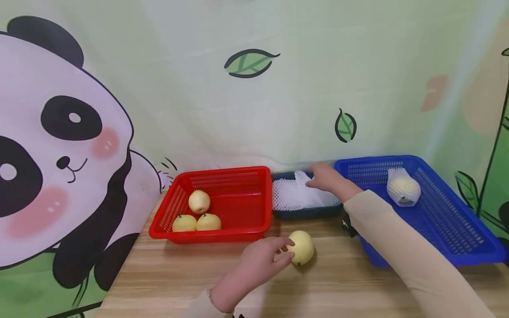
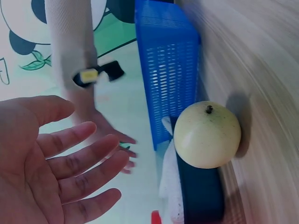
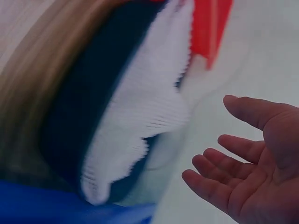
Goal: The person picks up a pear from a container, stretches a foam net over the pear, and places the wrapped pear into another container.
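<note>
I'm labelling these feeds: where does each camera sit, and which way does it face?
Head: on the person's head, facing forward and down at the red basket, dark tray and blue basket; the left hand, right hand and sleeves show.
Left wrist: on that wrist, facing past the left palm toward the loose pear, table sideways at picture right; the right hand shows beyond.
Right wrist: on that wrist, facing the white netting, with the right hand at picture right.
Shared: head and left wrist both show the pear and blue basket.

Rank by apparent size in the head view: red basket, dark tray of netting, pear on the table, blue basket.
Largest to smallest:
1. Blue basket
2. Red basket
3. Dark tray
4. Pear on the table
</note>
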`<state>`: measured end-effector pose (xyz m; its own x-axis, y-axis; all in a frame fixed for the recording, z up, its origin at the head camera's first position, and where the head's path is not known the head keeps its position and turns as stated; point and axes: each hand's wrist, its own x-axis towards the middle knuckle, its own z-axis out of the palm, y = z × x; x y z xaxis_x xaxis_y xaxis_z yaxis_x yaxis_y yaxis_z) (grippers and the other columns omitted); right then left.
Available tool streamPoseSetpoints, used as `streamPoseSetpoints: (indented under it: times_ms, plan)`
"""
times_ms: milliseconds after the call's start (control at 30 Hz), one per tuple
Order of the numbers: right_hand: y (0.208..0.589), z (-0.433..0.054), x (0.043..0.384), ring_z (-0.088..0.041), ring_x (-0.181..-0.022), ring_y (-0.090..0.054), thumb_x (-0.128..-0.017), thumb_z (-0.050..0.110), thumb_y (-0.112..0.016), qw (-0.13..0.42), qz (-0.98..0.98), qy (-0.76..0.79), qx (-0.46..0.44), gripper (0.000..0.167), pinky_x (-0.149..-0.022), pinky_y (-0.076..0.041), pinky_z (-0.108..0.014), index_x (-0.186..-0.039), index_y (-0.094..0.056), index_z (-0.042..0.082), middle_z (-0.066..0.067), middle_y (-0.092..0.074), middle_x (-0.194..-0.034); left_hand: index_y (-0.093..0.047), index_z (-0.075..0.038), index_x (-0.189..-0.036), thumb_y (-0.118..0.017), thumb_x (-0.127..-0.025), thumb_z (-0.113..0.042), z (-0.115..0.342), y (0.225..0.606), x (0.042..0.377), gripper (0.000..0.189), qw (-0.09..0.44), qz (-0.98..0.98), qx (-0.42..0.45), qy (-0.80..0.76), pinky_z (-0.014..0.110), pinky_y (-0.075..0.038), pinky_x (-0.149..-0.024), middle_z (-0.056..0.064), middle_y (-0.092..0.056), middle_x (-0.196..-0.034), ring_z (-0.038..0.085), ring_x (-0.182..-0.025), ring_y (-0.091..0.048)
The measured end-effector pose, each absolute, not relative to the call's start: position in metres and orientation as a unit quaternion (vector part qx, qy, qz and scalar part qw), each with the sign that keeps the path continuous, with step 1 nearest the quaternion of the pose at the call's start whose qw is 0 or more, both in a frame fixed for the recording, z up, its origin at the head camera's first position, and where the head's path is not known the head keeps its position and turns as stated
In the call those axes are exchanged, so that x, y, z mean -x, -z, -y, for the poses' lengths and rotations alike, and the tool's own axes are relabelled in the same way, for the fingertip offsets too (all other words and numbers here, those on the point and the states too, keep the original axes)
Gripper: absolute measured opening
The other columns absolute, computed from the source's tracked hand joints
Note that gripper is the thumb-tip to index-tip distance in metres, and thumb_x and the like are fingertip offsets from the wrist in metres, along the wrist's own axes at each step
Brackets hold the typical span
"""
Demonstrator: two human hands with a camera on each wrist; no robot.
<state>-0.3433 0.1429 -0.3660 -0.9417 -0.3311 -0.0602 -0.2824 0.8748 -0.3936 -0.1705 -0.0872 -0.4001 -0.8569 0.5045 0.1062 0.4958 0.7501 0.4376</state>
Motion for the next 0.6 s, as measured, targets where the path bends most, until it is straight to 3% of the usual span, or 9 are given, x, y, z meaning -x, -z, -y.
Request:
streamPoseSetpoints:
  times_ms: [200,300,400,533,600]
  plan:
    - [0.393,-0.136,0.363,-0.046,-0.134,-0.055,-0.098,0.025,-0.063,0.126,-0.971,0.179,0.100,0.058,-0.115,-0.045,-0.052,-0.137,-0.051,-0.017,-0.034,-0.055,-0.143,-0.072,-0.017,-0.117,-0.069,-0.096,-0.029,0.090,0.394,0.164,0.025,0.009,-0.933,-0.271,-0.234,0.021,-0.052,-0.071,0.003,-0.077,-0.103,0.013,-0.089,-0.071]
    - [0.407,-0.134,0.368,-0.040,-0.117,-0.064,-0.096,0.028,-0.065,0.131,-0.972,0.173,0.086,0.055,-0.110,-0.050,-0.049,-0.129,-0.059,-0.016,-0.032,-0.063,-0.134,-0.073,-0.017,-0.118,-0.068,-0.096,-0.030,0.091,0.393,0.163,0.025,0.015,-0.934,-0.269,-0.235,0.023,-0.053,-0.072,0.001,-0.078,-0.105,0.014,-0.091,-0.071]
    - [0.416,-0.130,0.371,-0.034,-0.098,-0.062,-0.094,0.026,-0.069,0.132,-0.972,0.181,0.076,0.049,-0.101,-0.053,-0.047,-0.119,-0.065,-0.016,-0.030,-0.068,-0.123,-0.073,-0.016,-0.118,-0.068,-0.097,-0.030,0.092,0.394,0.160,0.026,0.028,-0.936,-0.260,-0.237,0.025,-0.055,-0.075,0.001,-0.077,-0.108,0.014,-0.094,-0.071]
    - [0.426,-0.127,0.376,-0.038,-0.106,-0.065,-0.089,0.016,-0.071,0.124,-0.971,0.190,0.080,0.048,-0.102,-0.053,-0.047,-0.122,-0.062,-0.017,-0.031,-0.067,-0.126,-0.073,-0.015,-0.117,-0.068,-0.097,-0.030,0.094,0.397,0.158,0.026,0.042,-0.937,-0.253,-0.236,0.025,-0.056,-0.076,0.000,-0.077,-0.108,0.015,-0.094,-0.071]
    - [0.436,-0.131,0.388,-0.040,-0.106,-0.068,-0.086,0.010,-0.069,0.119,-0.969,0.196,0.087,0.050,-0.096,-0.057,-0.047,-0.127,-0.058,-0.016,-0.032,-0.065,-0.129,-0.073,-0.015,-0.117,-0.068,-0.097,-0.030,0.095,0.398,0.157,0.026,0.039,-0.937,-0.257,-0.232,0.025,-0.057,-0.077,0.000,-0.077,-0.107,0.015,-0.094,-0.071]
